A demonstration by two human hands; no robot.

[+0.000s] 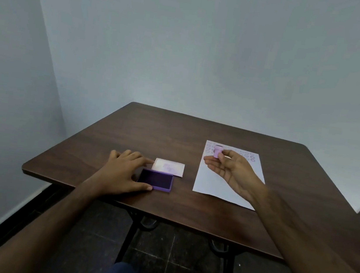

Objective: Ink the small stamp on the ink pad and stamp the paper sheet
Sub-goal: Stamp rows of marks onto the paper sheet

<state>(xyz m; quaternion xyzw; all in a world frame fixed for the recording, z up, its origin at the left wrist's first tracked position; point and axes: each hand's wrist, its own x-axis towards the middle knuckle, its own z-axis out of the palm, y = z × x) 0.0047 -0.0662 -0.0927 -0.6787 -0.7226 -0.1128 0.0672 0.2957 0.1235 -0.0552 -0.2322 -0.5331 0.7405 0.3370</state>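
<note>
A small lilac stamp (217, 151) is pinched between the thumb and fingers of my right hand (232, 169), held in the air above the upper left part of the white paper sheet (218, 185). Faint purple ring prints run along the sheet's far edge. The purple ink pad (156, 179) lies open near the table's left front, its pale lid (168, 167) lying flat behind it. My left hand (124, 171) rests flat on the table, thumb and fingers touching the left side of the pad.
The dark wooden table (174, 135) stands in a corner, with grey walls to the left and behind. Its front edge is close to my body. Black metal legs (129, 232) and a dark tiled floor show below.
</note>
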